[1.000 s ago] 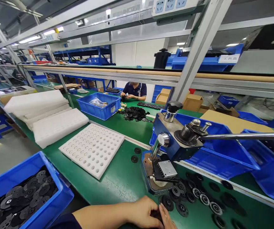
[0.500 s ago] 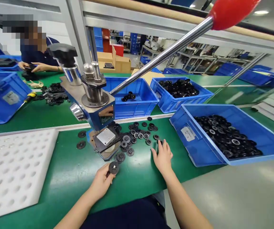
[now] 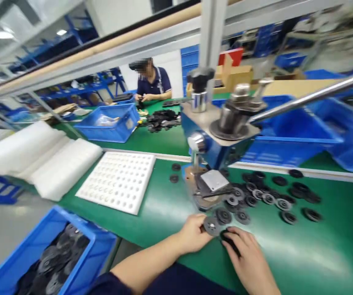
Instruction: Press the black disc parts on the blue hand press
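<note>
The left hand (image 3: 196, 234) is holding a flat grey disc (image 3: 211, 226) by one side, its fingers clamped on the edge, over the bench (image 3: 161, 217) and just in front of the press (image 3: 218, 131). The right hand (image 3: 248, 254) is holding a dark wheel (image 3: 231, 242), thumb and fingers clamped round it. The two parts are facing each other with a narrow gap showing between them.

Because the left fingers are gripping only one side, the disc could tilt or slip if the wheel were to bump its free edge. The right fingers are covering much of the wheel, so I cannot tell which face is turned toward the disc; a part held the wrong way round could go unnoticed.

Several loose wheels (image 3: 268, 198) are lying beside the press, and some are crowding close beyond the held disc. A low sweep of either hand could scatter them, and since they are looking much alike, a dropped part could get mixed in. Being round, it could also be rolling off the near edge. The metal block (image 3: 215, 180) is sitting under the press head; fingers straying there could be pinched if the long lever (image 3: 314, 96) were swung.
</note>
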Motion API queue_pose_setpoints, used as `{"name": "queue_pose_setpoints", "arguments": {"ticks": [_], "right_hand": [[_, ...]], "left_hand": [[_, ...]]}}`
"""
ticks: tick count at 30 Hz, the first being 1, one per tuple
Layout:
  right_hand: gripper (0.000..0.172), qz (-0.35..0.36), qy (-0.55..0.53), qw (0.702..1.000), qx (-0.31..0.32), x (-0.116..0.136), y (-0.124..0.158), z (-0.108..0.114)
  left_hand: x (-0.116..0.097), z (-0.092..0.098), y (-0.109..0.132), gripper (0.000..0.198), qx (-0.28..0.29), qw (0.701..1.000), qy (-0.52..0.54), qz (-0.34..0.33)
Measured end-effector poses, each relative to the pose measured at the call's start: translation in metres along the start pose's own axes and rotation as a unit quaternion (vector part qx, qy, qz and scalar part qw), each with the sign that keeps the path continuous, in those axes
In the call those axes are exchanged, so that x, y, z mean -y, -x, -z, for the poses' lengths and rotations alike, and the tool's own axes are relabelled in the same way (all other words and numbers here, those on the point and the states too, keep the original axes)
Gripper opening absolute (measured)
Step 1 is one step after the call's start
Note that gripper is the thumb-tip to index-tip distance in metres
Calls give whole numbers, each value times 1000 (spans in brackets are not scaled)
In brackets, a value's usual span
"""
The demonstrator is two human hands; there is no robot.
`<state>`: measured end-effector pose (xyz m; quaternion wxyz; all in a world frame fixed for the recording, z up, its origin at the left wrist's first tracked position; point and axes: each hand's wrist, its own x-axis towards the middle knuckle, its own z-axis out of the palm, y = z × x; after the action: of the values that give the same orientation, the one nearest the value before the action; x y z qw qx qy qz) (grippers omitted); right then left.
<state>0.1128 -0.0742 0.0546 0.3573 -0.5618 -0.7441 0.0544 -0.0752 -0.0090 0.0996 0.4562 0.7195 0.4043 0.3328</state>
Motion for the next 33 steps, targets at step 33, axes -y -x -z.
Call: {"name": "queue_pose_setpoints", "arguments": {"ticks": [33], "right_hand": [[33, -181, 85, 980, 16, 15, -16, 16]], "left_hand": [[10, 1, 7, 17, 18, 998, -43, 32]]}}
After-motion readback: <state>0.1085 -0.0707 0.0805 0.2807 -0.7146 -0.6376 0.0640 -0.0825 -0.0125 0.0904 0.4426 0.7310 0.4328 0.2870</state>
